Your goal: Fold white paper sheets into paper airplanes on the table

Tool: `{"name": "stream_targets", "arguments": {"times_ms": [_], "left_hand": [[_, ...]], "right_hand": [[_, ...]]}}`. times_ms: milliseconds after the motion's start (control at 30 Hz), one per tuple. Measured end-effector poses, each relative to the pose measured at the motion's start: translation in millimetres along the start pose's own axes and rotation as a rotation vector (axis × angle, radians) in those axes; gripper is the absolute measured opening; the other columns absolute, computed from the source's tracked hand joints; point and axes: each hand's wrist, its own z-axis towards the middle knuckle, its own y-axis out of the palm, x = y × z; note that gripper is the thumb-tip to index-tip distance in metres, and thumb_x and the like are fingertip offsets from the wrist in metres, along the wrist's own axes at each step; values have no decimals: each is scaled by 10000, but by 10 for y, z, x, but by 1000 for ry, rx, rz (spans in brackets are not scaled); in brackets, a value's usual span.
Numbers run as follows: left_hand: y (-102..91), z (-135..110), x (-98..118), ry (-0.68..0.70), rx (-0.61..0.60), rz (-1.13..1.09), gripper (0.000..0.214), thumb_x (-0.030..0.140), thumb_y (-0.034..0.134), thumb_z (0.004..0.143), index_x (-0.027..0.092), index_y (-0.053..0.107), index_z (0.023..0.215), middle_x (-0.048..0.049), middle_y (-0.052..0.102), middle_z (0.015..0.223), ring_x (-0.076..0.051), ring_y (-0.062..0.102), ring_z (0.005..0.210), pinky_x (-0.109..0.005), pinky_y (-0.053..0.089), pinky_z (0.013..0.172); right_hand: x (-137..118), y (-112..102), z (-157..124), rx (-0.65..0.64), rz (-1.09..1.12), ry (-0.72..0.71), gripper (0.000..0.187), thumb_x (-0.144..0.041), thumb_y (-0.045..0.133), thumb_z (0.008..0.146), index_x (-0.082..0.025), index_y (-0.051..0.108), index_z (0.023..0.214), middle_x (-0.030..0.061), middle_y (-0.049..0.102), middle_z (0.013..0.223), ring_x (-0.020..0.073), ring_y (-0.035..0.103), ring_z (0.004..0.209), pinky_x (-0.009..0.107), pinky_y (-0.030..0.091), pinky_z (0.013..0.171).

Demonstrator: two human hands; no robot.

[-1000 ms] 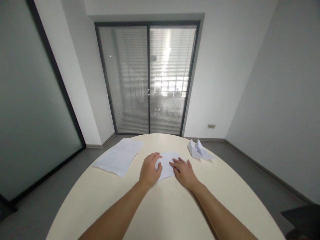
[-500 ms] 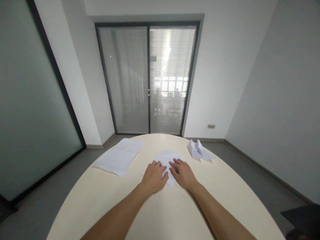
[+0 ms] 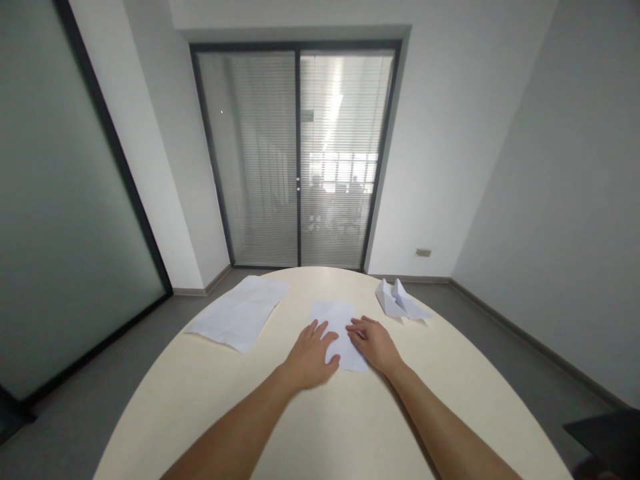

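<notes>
A small white sheet of paper (image 3: 338,327) lies on the round table in front of me, its outline now roughly rectangular. My left hand (image 3: 313,357) rests over its left side, palm down, fingers spread and thumb apart. On the opposite side, my right hand (image 3: 376,343) has its fingers drawn together with the thumb on the paper's right edge. The undersides of those fingers are hidden, and parts of the sheet are covered by both hands.
A larger white sheet (image 3: 240,312) with creases lies at the table's left edge. Folded white paper pieces (image 3: 397,301) with raised points stand at the far right. The pale round table (image 3: 320,427) faces a glass door (image 3: 299,157) with blinds. A dark object (image 3: 607,433) shows at lower right.
The small paper's outline has gone from pointed and angled to a squarer rectangle. My right hand has shifted slightly right and drawn its fingers together; my left thumb and fingers have spread a little.
</notes>
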Motion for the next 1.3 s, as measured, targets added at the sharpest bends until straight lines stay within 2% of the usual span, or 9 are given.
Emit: {"name": "stream_targets", "arguments": {"times_ms": [133,233,333,500,667,800,900,1133,1300], "left_hand": [[-14,24,16,-55,14,39,507,390,494,909,238,526,1392,-108,423,1535,-340,331,1438,-513,263,1179],[-32,35,23,-62,23,57,512,339,471,909,227,520,1407,-109,452,1517,-326,373,1416,-496,285,1171],[-19,34,19,-62,24,56,528,364,471,912,217,514,1418,-114,439,1526,-334,354,1426,-493,269,1179],[37,47,-10,-196,57,48,529,377,509,890,280,528,1409,-102,374,1567,-372,292,1452,-553,237,1170],[11,46,-20,-184,11,60,557,394,501,881,282,504,1427,-105,378,1565,-381,288,1452,-583,206,1172],[-22,38,7,-142,-15,69,542,313,515,841,241,537,1377,-118,391,1556,-359,302,1450,-578,178,1184],[-19,36,21,-134,-12,64,477,354,504,860,199,576,1305,-148,404,1542,-360,307,1448,-575,187,1182],[10,19,-16,-90,-30,-19,575,478,483,897,187,486,1393,-146,303,1596,-342,222,1486,-543,167,1199],[73,35,-42,-194,2,4,750,528,487,884,137,341,1507,-195,239,1608,-365,196,1489,-531,169,1200]], "right_hand": [[-114,-30,-52,9,60,-136,353,-360,486,952,-246,722,1190,59,690,1259,252,557,1262,420,352,1118],[-162,1,-89,-97,32,-211,433,-403,521,933,-251,630,1323,73,585,1402,259,490,1337,454,305,1145],[-181,4,-100,-114,-3,-208,470,-395,548,908,-233,612,1344,86,544,1442,268,455,1366,452,299,1145],[-242,-119,-90,-52,35,-207,329,-352,535,894,-214,756,1095,79,745,1120,233,657,1051,337,428,987],[-198,-126,-77,-9,88,-66,344,-353,445,938,-210,759,929,45,755,829,199,662,760,284,466,736],[-44,-27,-50,111,43,3,352,-319,486,912,-173,699,1150,94,735,1084,238,645,1009,329,468,911],[33,25,-41,165,-11,30,488,-312,538,883,-126,589,1332,122,645,1305,283,542,1228,390,403,1063],[63,56,-25,128,-25,68,541,-346,578,870,-115,561,1358,141,635,1315,294,539,1253,415,397,1089],[106,68,4,117,9,83,557,-334,587,854,-89,556,1354,154,620,1331,285,554,1243,396,405,1086]]}}
